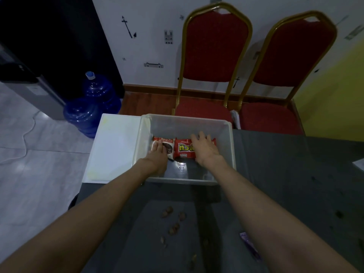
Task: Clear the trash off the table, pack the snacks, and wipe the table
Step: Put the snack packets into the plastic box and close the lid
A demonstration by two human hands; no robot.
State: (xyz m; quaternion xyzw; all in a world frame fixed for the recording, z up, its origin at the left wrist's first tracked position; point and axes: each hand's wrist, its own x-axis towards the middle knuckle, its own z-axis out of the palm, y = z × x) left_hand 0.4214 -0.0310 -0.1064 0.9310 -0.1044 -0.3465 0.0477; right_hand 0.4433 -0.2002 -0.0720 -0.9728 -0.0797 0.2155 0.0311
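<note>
A clear plastic bin (230, 154) sits at the far edge of the dark grey table (285, 184). Inside it lie a white Choco Pie packet (167, 143) on the left and a red snack packet with yellow letters (184, 149) beside it. My left hand (157, 152) rests flat on the Choco Pie packet. My right hand (204, 149) lies with fingers spread on the right end of the red packet. Several brown shell scraps (174, 227) are scattered on the table near me, and a purple wrapper (250, 246) lies by my right forearm.
The bin's white lid (114, 146) lies to its left, overhanging the table edge. Two red chairs with gold frames (214, 56) stand behind the table against the wall. Two blue water jugs (92, 103) and a dark dispenser stand on the floor at left.
</note>
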